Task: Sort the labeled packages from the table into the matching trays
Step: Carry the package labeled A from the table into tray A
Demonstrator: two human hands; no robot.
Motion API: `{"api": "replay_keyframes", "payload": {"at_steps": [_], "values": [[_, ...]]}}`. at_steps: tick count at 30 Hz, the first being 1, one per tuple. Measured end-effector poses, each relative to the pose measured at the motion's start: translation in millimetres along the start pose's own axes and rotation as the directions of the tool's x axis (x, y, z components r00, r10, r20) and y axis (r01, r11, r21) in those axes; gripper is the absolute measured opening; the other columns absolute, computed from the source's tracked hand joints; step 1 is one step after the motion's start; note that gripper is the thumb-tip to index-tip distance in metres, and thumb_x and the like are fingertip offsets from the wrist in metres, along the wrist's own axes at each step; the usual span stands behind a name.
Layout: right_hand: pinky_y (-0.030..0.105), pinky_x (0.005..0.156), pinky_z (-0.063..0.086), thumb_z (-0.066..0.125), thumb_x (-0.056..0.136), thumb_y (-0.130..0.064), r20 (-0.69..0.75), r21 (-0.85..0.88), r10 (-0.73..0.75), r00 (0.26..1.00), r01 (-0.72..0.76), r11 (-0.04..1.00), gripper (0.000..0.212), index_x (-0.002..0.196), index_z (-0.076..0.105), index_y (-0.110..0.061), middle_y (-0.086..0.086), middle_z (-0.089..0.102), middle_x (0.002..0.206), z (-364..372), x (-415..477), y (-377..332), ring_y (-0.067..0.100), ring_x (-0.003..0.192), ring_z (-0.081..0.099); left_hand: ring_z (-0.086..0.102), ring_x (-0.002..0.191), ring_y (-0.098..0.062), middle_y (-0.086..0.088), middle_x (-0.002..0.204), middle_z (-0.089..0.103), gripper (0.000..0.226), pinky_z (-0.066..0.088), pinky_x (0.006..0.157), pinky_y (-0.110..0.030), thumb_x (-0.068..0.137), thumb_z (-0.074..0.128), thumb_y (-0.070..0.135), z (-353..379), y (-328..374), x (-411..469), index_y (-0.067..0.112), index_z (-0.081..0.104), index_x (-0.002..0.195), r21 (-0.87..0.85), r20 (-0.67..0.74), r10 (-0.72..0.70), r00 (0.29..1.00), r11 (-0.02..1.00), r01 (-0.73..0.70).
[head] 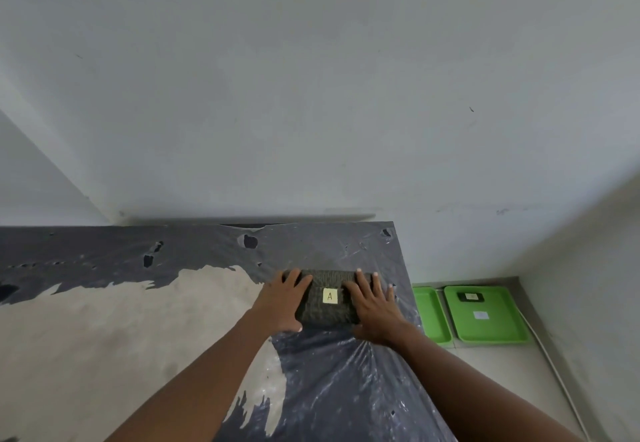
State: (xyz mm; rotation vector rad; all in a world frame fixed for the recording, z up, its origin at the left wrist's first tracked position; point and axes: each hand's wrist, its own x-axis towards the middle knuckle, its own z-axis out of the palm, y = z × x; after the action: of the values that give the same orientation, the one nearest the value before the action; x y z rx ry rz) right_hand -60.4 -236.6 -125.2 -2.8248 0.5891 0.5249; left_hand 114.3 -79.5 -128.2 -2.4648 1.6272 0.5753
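Observation:
A dark patterned package [329, 313] with a yellow label reading "A" [329, 296] lies on the table [121, 337] near its right edge. My left hand [282, 301] lies on the package's left end, its fingers over the top and thumb at the near edge. On the right end rests my right hand [375, 306], fingers spread. Two green trays sit on the floor to the right: one [485, 330] holds a small dark package [470, 297] and a white label [480, 315]; the other [431, 313] is partly hidden by the table edge.
Torn dark plastic sheeting [346, 389] covers the table's right part and back, with bare tan surface on the left. Grey walls stand behind and to the right. A white cable [554, 372] runs along the floor beside the trays.

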Motion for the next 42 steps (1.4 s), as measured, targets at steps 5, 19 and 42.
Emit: {"api": "replay_keyframes", "payload": {"at_steps": [5,19,42], "values": [[0.061,0.115,0.009,0.074,0.075,-0.039,-0.011,0.072,0.007,1.0,-0.007,0.997,0.101,0.149,0.008,-0.024,0.013,-0.008,0.162,1,0,5,0.045,0.144,-0.01,0.016,0.144,-0.042,-0.015,0.153,0.02,0.109,0.026,0.113,-0.064,0.065,0.074,0.062,2,13,6,0.018,0.018,0.147,0.074,-0.056,-0.025,0.998,0.997,0.029],[0.063,0.117,0.007,0.069,0.082,-0.039,-0.053,0.123,-0.098,0.994,0.104,0.987,0.092,0.151,0.009,-0.029,0.011,-0.009,0.162,-5,-9,29,0.041,0.145,-0.012,0.033,0.126,-0.025,-0.003,0.135,0.036,0.106,0.06,0.079,-0.043,0.054,0.077,0.055,11,17,11,0.024,0.024,0.14,-0.162,-0.202,0.026,0.979,0.985,-0.06],[0.055,0.119,0.012,0.059,0.088,-0.05,-0.209,0.048,-0.264,0.942,0.279,0.959,0.091,0.153,0.004,-0.017,0.007,-0.005,0.163,-19,-120,176,0.027,0.148,-0.008,0.022,0.139,-0.033,-0.008,0.148,0.022,0.119,0.051,0.1,-0.053,0.054,0.085,0.05,-8,200,-15,0.031,0.013,0.147,-0.21,-0.285,-0.207,0.936,0.966,0.149]]}}
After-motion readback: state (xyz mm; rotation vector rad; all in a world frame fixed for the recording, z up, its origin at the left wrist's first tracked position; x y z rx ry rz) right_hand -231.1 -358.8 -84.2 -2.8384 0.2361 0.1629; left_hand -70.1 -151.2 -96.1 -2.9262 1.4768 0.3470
